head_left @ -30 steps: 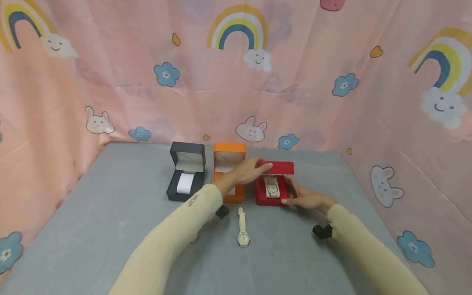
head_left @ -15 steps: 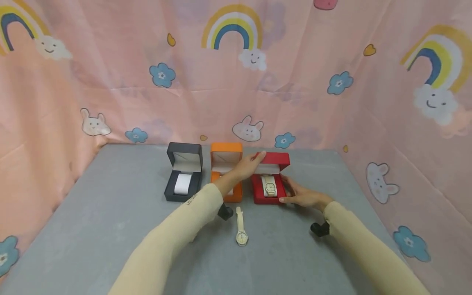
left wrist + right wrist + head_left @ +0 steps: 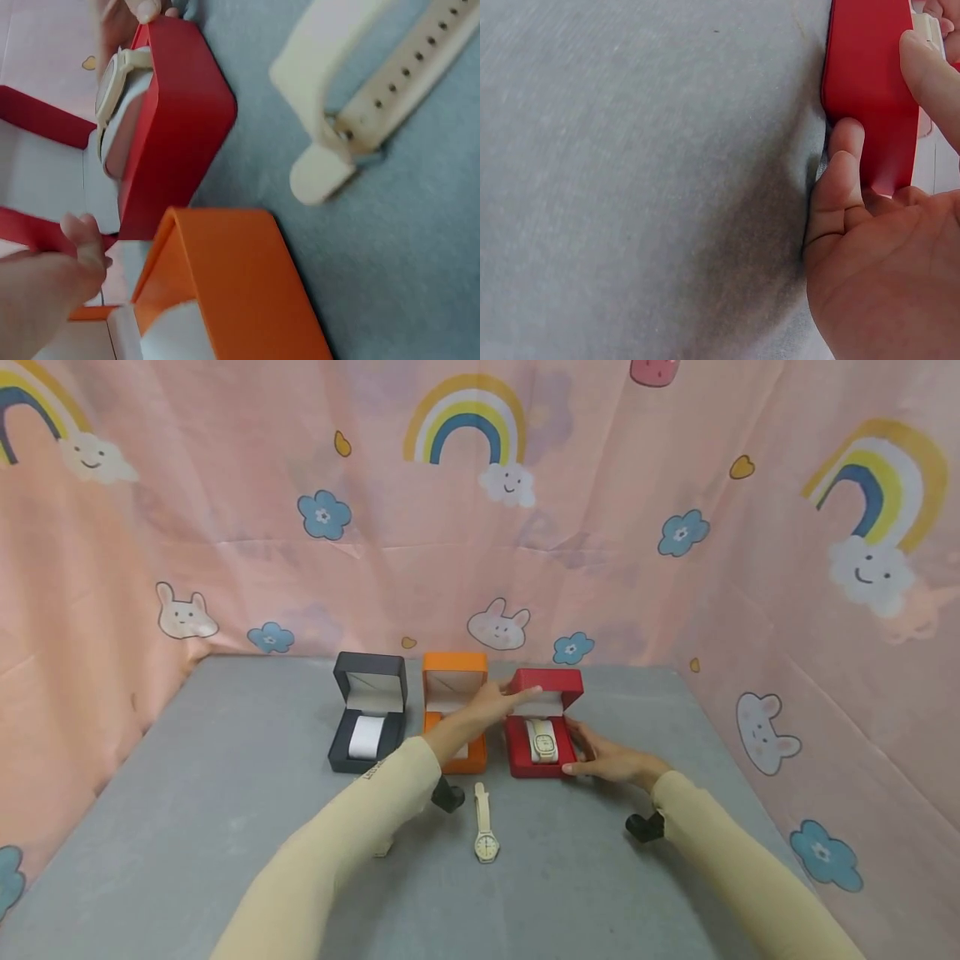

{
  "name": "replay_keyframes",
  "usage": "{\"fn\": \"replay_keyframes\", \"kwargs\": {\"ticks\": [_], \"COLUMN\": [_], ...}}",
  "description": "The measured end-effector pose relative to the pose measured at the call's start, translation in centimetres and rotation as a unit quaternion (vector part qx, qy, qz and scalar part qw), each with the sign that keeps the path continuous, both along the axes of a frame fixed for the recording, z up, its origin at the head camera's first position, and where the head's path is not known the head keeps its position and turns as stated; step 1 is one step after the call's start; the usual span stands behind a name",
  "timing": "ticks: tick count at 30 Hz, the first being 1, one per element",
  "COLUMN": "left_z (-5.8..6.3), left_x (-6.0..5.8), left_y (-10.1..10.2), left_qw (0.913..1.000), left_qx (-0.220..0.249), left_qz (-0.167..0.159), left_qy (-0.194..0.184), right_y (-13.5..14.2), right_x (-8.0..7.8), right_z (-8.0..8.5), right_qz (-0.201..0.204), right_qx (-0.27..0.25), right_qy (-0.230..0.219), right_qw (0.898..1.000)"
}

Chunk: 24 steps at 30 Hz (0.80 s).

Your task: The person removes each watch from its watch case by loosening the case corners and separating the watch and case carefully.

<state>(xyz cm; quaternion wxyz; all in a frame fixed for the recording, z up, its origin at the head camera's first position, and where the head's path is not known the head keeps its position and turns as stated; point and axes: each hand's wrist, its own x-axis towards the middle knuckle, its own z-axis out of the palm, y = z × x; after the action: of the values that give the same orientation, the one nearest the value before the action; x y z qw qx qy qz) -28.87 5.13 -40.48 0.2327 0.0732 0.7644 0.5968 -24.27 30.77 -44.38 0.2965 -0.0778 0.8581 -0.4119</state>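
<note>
Evidently steadied: red watch box point(image 3: 528, 772), lid point(image 3: 551, 678) raised

Right hand point(image 3: 611, 762) clamps the box's near right corner, thumb point(image 3: 928, 75) at its front edge, other fingers bent along the side. Left hand point(image 3: 486, 705) is at the lid's left edge, its thumb point(image 3: 85, 234) against it; we cannot tell whether its hidden fingers close behind.

Inside, a square-dialled watch point(image 3: 544, 745) wraps a white cushion point(image 3: 118, 157). We judge the box light and stiff, its smooth covering perhaps slippery; the base walls look the surest hold, the hinged lid best taken by its rim. We would keep fingers off the watch glass, probably the fragile part.

The box stands on the grey table point(image 3: 585, 893), an open orange box point(image 3: 455, 661) just beside it, then an open dark box point(image 3: 371, 665). Nearer us lies a round-dialled watch point(image 3: 486, 847); something pale point(image 3: 384, 847) shows by the left sleeve point(image 3: 322, 856), mostly hidden.
</note>
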Motion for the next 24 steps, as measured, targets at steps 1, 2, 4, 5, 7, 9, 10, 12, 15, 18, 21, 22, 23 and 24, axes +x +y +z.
{"fn": "replay_keyframes", "kwargs": {"ticks": [1,2,4,5,7,9,10,12,15,18,21,22,23,24], "left_z": [0.0,-0.1,-0.1,-0.2,-0.2,-0.2,-0.1,0.0,0.2,0.3,0.5,0.5,0.5,0.6], "left_x": [0.0,-0.1,-0.1,0.0,0.1,0.2,0.2,0.2,0.2,0.2,0.4,0.5,0.5,0.6], "left_y": [-0.1,-0.2,-0.2,-0.1,0.2,0.5,0.7,1.0,1.5,1.5,1.3,1.2,1.1,1.0], "left_qw": [1.0,0.9999,1.0,0.9999,0.9995,0.9985,0.9976,0.9959,0.9931,0.9929,0.9943,0.9949,0.9953,0.9957], "left_qx": [0.004,0.006,0.002,-0.002,-0.01,-0.019,-0.021,-0.02,-0.019,-0.013,-0.011,-0.008,-0.007,-0.006], "left_qz": [-0.007,-0.01,-0.003,0.003,0.023,0.047,0.06,0.084,0.112,0.117,0.106,0.101,0.097,0.092], "left_qy": [-0.002,0.0,0.008,0.012,0.018,0.023,0.026,0.029,0.031,0.02,0.003,0.0,-0.002,-0.004], "right_y": [0.0,0.0,0.0,-0.1,-0.2,-0.2,-0.3,-0.3,-0.2,-0.2,-0.1,-0.1,-0.1,0.0], "right_x": [0.0,0.0,0.0,0.0,0.0,0.0,0.0,0.0,-0.1,-0.2,-0.1,-0.1,0.0,0.0], "right_z": [0.0,0.0,0.0,0.0,0.0,0.0,0.0,0.0,0.0,-0.1,-0.2,-0.2,-0.2,-0.2], "right_qz": [-0.001,-0.002,-0.005,-0.007,-0.01,-0.012,-0.013,-0.016,-0.021,-0.02,-0.017,-0.016,-0.015,-0.013], "right_qx": [-0.001,-0.003,-0.008,-0.009,-0.009,-0.008,-0.007,-0.007,-0.009,-0.009,-0.008,-0.009,-0.01,-0.013], "right_qy": [-0.001,-0.002,-0.003,-0.003,-0.003,-0.005,-0.006,-0.01,-0.014,-0.013,-0.01,-0.008,-0.007,-0.007], "right_qw": [1.0,1.0,1.0,1.0,1.0,1.0,1.0,1.0,1.0,1.0,1.0,1.0,1.0,1.0]}}
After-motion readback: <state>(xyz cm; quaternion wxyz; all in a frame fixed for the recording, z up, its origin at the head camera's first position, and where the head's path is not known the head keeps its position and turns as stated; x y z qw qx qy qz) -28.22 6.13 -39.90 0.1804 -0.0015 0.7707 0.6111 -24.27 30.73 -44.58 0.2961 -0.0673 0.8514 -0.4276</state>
